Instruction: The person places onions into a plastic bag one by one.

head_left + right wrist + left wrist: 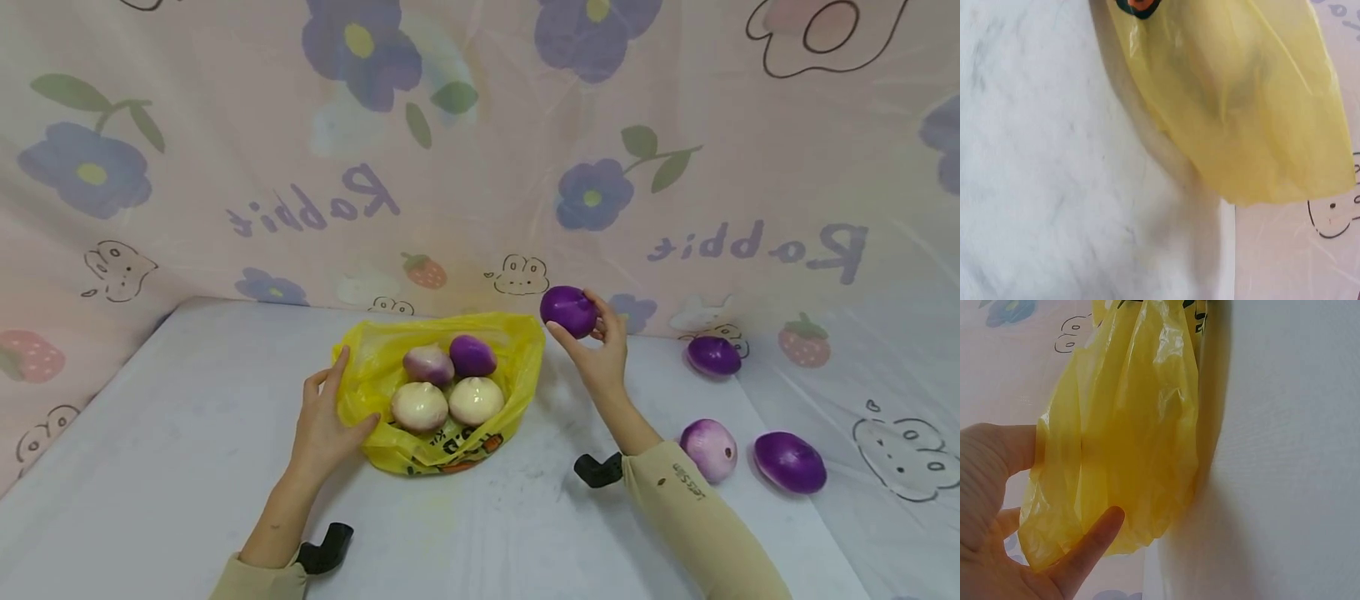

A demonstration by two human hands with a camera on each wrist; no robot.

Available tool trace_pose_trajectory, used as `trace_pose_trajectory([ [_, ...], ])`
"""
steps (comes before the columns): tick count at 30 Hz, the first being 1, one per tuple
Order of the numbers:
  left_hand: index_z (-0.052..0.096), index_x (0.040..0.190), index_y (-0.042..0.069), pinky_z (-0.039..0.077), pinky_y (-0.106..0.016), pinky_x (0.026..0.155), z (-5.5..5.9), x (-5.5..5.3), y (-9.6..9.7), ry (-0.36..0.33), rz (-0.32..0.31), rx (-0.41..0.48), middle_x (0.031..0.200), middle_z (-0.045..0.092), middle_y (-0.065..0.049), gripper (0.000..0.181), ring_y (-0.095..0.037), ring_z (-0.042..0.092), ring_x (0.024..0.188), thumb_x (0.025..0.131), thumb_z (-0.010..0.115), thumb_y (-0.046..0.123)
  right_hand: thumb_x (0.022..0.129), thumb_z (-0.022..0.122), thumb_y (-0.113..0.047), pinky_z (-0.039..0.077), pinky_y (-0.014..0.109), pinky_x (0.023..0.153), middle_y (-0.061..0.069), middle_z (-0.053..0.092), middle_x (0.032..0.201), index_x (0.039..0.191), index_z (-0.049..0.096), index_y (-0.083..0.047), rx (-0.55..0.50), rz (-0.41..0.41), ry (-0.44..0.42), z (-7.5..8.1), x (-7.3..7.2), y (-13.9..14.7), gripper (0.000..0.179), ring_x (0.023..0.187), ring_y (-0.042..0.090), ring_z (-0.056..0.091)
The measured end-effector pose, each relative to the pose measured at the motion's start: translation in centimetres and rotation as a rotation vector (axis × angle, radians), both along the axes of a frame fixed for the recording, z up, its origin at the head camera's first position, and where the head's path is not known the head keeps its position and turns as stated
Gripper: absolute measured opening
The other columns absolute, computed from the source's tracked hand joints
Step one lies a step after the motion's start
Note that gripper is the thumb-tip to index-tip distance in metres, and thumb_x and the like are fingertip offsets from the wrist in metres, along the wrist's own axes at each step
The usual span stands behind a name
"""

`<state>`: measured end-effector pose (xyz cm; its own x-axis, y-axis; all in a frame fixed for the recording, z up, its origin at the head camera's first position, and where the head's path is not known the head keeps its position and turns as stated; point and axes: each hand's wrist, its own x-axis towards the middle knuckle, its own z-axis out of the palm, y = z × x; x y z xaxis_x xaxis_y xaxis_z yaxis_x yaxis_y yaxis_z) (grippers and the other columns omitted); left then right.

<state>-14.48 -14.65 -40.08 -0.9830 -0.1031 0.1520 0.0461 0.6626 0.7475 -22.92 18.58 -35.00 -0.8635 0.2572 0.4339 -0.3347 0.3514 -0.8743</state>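
A yellow plastic bag (pixel 396 450) stands wide open on the white surface. Inside it lie two whitish onions (pixel 419 407) in front, with a purple-white onion (pixel 428 364) and a purple onion (pixel 473 357) behind them. My left hand (pixel 322 429) holds the bag's left side; in the left wrist view its fingers (pixel 1088 550) lie along the yellow film. To the right of the bag's mouth, my right hand (pixel 606 350) pinches another purple onion (pixel 567 311) between thumb and fingers, raised above the surface. The right wrist view shows the bag's side but neither that hand nor its onion.
At the right lie two more purple onions (pixel 714 357) and a pinkish onion (pixel 708 451), the latter close beside the right sleeve (pixel 697 517). A patterned curtain (pixel 465 192) hangs behind the surface and along its sides. Black fittings (pixel 327 548) sit at both wrists.
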Motion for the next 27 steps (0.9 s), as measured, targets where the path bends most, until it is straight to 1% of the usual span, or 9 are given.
trace_pose_trajectory([
  [3, 0.016, 0.155, 0.016, 0.039, -0.064, 0.097, 0.0, 0.1, -0.1, 0.007, 0.008, -0.011, 0.141, 0.025, -0.031, 0.095, -0.053, 0.043, 0.118, 0.078, 0.073, 0.013, 0.076, 0.077, -0.007, 0.033, 0.028, 0.085, 0.02, 0.045, 0.13, 0.136, 0.051, -0.006, 0.009, 0.008, 0.004, 0.5, 0.4, -0.8, 0.066, 0.107, 0.03, 0.046],
  [6, 0.017, 0.155, 0.015, 0.04, -0.064, 0.096, -0.1, 0.1, -0.2, 0.021, 0.009, -0.012, 0.141, 0.026, -0.032, 0.095, -0.053, 0.044, 0.117, 0.078, 0.073, 0.012, 0.077, 0.078, -0.012, 0.034, 0.027, 0.085, 0.015, 0.047, 0.132, 0.137, 0.051, -0.012, 0.005, 0.025, 0.006, 0.0, -0.2, -0.8, 0.066, 0.108, 0.026, 0.047],
  [10, 0.017, 0.155, 0.016, 0.041, -0.064, 0.096, -0.2, 0.0, -0.1, 0.03, -0.003, 0.001, 0.141, 0.025, -0.032, 0.096, -0.053, 0.044, 0.117, 0.078, 0.073, 0.012, 0.076, 0.08, -0.019, 0.038, 0.028, 0.086, 0.007, 0.049, 0.13, 0.135, 0.053, -0.024, -0.012, 0.061, 0.03, -0.8, -1.2, -0.4, 0.065, 0.106, 0.022, 0.05],
  [11, 0.017, 0.155, 0.017, 0.041, -0.064, 0.096, -0.2, 0.0, 0.0, 0.03, -0.005, 0.0, 0.141, 0.025, -0.032, 0.096, -0.053, 0.044, 0.117, 0.078, 0.073, 0.012, 0.076, 0.08, -0.02, 0.039, 0.029, 0.086, 0.006, 0.048, 0.129, 0.135, 0.053, -0.025, -0.009, 0.072, 0.036, -0.9, -1.3, -0.5, 0.065, 0.106, 0.022, 0.05],
  [15, 0.017, 0.155, 0.017, 0.04, -0.065, 0.095, 0.0, 0.0, 0.1, 0.033, -0.002, 0.0, 0.141, 0.026, -0.032, 0.095, -0.053, 0.044, 0.117, 0.077, 0.073, 0.011, 0.076, 0.08, -0.024, 0.041, 0.03, 0.086, 0.005, 0.048, 0.129, 0.136, 0.052, -0.028, 0.016, 0.124, 0.046, -0.8, -1.1, -1.1, 0.065, 0.107, 0.021, 0.051],
  [19, 0.018, 0.154, 0.017, 0.04, -0.065, 0.096, 0.0, -0.1, 0.1, 0.034, -0.003, 0.008, 0.141, 0.026, -0.031, 0.095, -0.053, 0.044, 0.117, 0.077, 0.073, 0.011, 0.076, 0.079, -0.022, 0.042, 0.033, 0.087, 0.005, 0.048, 0.13, 0.135, 0.052, -0.028, 0.032, 0.169, 0.063, -0.6, -0.8, -2.1, 0.065, 0.108, 0.022, 0.052],
  [21, 0.018, 0.154, 0.017, 0.04, -0.064, 0.096, 0.0, -0.1, 0.1, 0.031, -0.002, 0.006, 0.141, 0.026, -0.031, 0.095, -0.052, 0.044, 0.117, 0.077, 0.073, 0.011, 0.076, 0.079, -0.021, 0.042, 0.036, 0.087, 0.007, 0.048, 0.132, 0.136, 0.052, -0.026, 0.042, 0.193, 0.071, -0.7, -0.7, -2.7, 0.066, 0.109, 0.024, 0.053],
  [27, 0.017, 0.155, 0.017, 0.04, -0.065, 0.096, -0.1, 0.0, 0.0, 0.034, 0.003, -0.013, 0.14, 0.026, -0.032, 0.095, -0.052, 0.044, 0.117, 0.077, 0.073, 0.012, 0.076, 0.079, -0.022, 0.042, 0.045, 0.09, 0.009, 0.047, 0.13, 0.137, 0.052, -0.026, 0.05, 0.248, 0.041, -1.1, -0.3, -4.5, 0.067, 0.11, 0.025, 0.053],
])
